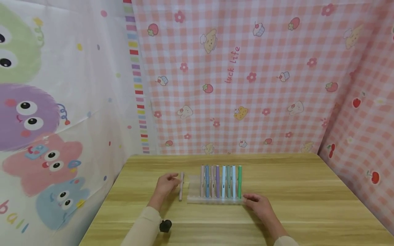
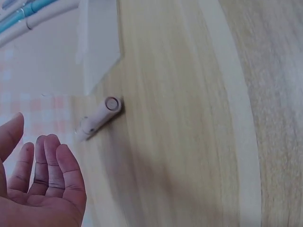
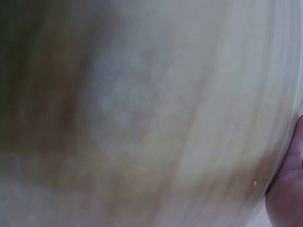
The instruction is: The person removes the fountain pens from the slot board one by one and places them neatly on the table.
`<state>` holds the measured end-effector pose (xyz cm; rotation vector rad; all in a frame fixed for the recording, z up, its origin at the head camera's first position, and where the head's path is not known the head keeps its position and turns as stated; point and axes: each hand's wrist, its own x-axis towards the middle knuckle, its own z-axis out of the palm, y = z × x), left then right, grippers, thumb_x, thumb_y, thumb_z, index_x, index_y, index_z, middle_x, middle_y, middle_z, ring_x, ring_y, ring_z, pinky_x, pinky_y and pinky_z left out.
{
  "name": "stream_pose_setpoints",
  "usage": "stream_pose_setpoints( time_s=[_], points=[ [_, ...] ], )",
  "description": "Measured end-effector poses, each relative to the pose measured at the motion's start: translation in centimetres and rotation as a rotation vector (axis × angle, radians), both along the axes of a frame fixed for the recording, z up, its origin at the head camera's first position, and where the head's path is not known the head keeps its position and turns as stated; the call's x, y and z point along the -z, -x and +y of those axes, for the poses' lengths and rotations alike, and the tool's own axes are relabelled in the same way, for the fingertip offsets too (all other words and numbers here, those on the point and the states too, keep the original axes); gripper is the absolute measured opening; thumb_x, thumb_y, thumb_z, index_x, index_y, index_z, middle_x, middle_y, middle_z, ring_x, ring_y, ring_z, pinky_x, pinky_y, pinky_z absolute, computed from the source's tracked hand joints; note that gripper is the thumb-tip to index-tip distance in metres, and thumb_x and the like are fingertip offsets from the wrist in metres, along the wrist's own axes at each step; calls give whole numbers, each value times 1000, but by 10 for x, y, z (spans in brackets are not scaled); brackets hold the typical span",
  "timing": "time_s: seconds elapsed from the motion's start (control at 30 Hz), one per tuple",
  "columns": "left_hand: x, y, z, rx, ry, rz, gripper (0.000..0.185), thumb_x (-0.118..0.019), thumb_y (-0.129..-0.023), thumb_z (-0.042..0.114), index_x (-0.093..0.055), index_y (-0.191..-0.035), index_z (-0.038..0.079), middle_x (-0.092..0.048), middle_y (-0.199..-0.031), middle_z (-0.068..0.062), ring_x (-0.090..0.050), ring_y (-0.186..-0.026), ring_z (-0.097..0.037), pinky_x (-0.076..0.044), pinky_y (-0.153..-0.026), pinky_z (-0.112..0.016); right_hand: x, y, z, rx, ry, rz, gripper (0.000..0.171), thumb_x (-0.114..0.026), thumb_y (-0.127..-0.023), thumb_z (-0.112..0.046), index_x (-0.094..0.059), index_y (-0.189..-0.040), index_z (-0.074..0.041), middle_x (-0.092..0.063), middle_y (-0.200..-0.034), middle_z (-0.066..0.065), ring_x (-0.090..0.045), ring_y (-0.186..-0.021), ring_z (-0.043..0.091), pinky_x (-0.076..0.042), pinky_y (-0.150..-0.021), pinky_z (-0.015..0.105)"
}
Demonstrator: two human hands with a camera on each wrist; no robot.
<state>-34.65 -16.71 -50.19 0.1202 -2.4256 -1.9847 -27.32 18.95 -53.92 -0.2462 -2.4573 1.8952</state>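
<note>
A pale pink pen (image 1: 181, 186) lies on the table left of a clear plastic pen rack (image 1: 194, 188). My left hand (image 1: 167, 184) is beside that pen, fingertips close to its upper part. In the left wrist view the left hand (image 2: 47, 184) has its fingers spread from the thumb, with a gap between them and the pen (image 2: 106, 111). Several pens stand side by side in the rack, among them a purple pen (image 1: 218, 181) and a green pen (image 1: 240, 181). My right hand (image 1: 257, 202) has its fingertips at the rack's right end, fingers mostly extended.
The wooden table (image 1: 295, 184) reaches back to a pink checked cloth (image 1: 274, 95). A white cloth with cartoon figures (image 1: 92, 136) hangs at the left. By the left sleeve is a small black object (image 1: 165, 226). The right wrist view is mostly blurred wood grain.
</note>
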Motion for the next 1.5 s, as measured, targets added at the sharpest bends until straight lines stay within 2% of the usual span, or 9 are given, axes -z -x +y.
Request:
stream_pose_setpoints(
  time_s=[0.17,0.43,0.67,0.8,1.03,1.27,1.33,1.5],
  points=[
    [-5,-2,2,26,-19,4,39,-66,-91,2,-58,-128,-10,-61,-99,-14,-62,-86,-20,-55,-83,-45,0,2,-1,21,8,1,23,-69,-89,-2,-69,-109,9,-70,-103,15,-62,-87,15,-53,-72,26],
    [-8,-7,10,35,-47,31,41,-69,-89,1,-58,-126,-13,-65,-95,-13,-66,-85,-25,-56,-79,-44,1,4,0,14,5,-5,24,-68,-90,-3,-69,-111,9,-70,-107,16,-63,-88,15,-53,-73,26],
    [-8,-8,21,68,-72,52,37,-70,-89,2,-60,-122,-12,-65,-98,-13,-63,-81,-16,-56,-82,-43,-1,4,0,12,10,-7,26,-69,-89,-2,-68,-111,10,-70,-107,17,-63,-88,15,-53,-73,25],
    [-6,-10,27,98,-78,59,34,-69,-90,2,-61,-119,-13,-66,-97,-12,-62,-83,-16,-56,-81,-44,0,4,0,16,23,-5,25,-70,-87,0,-69,-111,10,-70,-104,16,-63,-86,14,-54,-72,24],
    [2,-15,38,168,3,87,32,-69,-91,4,-62,-118,-12,-68,-102,-14,-60,-87,-16,-56,-75,-34,1,4,0,14,22,-7,25,-69,-88,1,-68,-111,10,-70,-105,16,-63,-86,14,-54,-73,26],
    [12,-15,47,225,-51,105,31,-67,-91,0,-59,-118,-14,-65,-106,-20,-60,-87,-15,-56,-77,-38,1,4,2,-2,-18,-19,24,-68,-91,-3,-69,-112,8,-70,-108,16,-63,-92,18,-54,-77,30],
    [7,-20,48,238,-64,109,31,-67,-91,-2,-58,-117,-16,-64,-106,-23,-60,-87,-16,-55,-77,-38,1,4,2,-5,-28,-21,23,-67,-91,-4,-70,-112,7,-69,-109,16,-63,-93,19,-54,-78,31],
    [11,-19,52,243,-64,106,30,-67,-91,-2,-60,-117,-14,-64,-107,-25,-60,-87,-17,-54,-74,-34,-1,2,1,-12,-49,-17,24,-67,-92,-5,-70,-113,6,-69,-111,17,-63,-96,21,-54,-81,33]
  ],
)
